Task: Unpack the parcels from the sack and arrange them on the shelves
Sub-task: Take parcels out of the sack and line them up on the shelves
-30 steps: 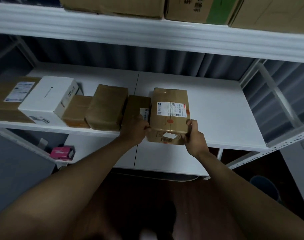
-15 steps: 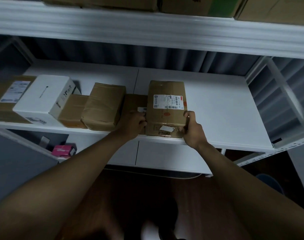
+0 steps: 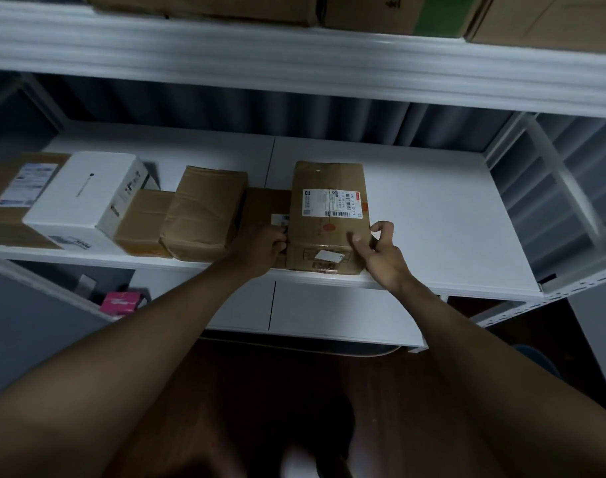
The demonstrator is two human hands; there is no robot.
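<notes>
Released by the right hand (image 3: 381, 255), whose fingers now hang loose, the labelled parcel (image 3: 329, 215) sits at the shelf (image 3: 432, 215) front; the left hand (image 3: 263, 244) curls against its side. Nudging it flush against the neighbouring flat parcel (image 3: 265, 205) would tidy the row.

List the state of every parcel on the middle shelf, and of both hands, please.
Labelled brown parcel: resting on the shelf, label up.
Crumpled brown parcel: lying on the shelf, sealed, dented.
White box: closed, resting partly on a flat brown parcel.
Left hand: fingers curled against the labelled parcel's left side.
Right hand: fingers loosely spread, at the parcel's right edge.
</notes>
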